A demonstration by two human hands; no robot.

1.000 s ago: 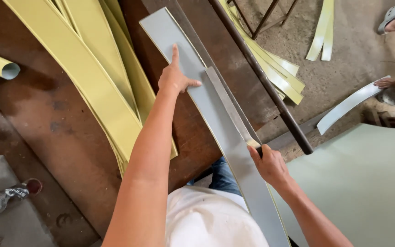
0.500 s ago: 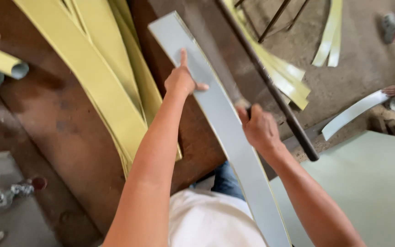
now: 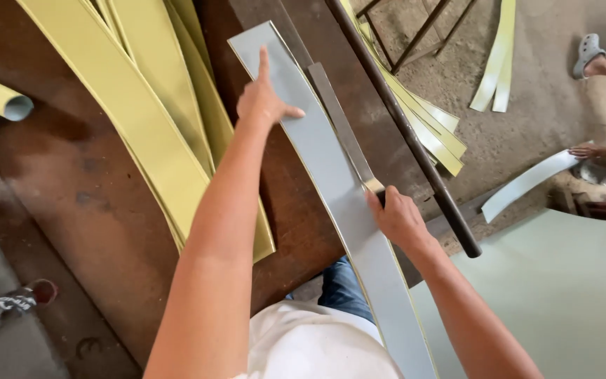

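Left hand: my left hand (image 3: 264,98) lies flat and open on the grey strip (image 3: 331,182), forefinger stretched toward the strip's far end, thumb spread to the right, pressing it down on the bench.
Right hand: my right hand (image 3: 398,217) is closed round the handle of a long flat blade (image 3: 341,126), at the strip's right edge; the handle itself is mostly hidden in my fist.
Grey strip: long, narrow and slightly curved, it runs from the middle of the bench's far part back over the near edge, past my white shirt.
Blade: a dull metal bar lying along the strip's right edge, its tip pointing to the far side.
Bench: a dark brown, worn wooden bench (image 3: 71,189), scuffed and stained.
Yellow strips: a fan of pale yellow strips (image 3: 156,105) lies left of the grey one, reaching from the far left corner toward the near edge.
Rolls: ends of rolled yellow sheet (image 3: 5,102) show at the left edge.
Bar: a dark round bar (image 3: 415,144) crosses slantwise beyond the bench's right edge.
Floor: dusty bare concrete floor (image 3: 527,91) with more yellow offcuts (image 3: 496,63) on it.
Right side: a large pale green sheet (image 3: 569,295) fills the near right corner.
Other person: at the far right, another person's hand (image 3: 583,151) rests on a pale strip (image 3: 527,184); a foot in a grey sandal (image 3: 587,52) is above it.
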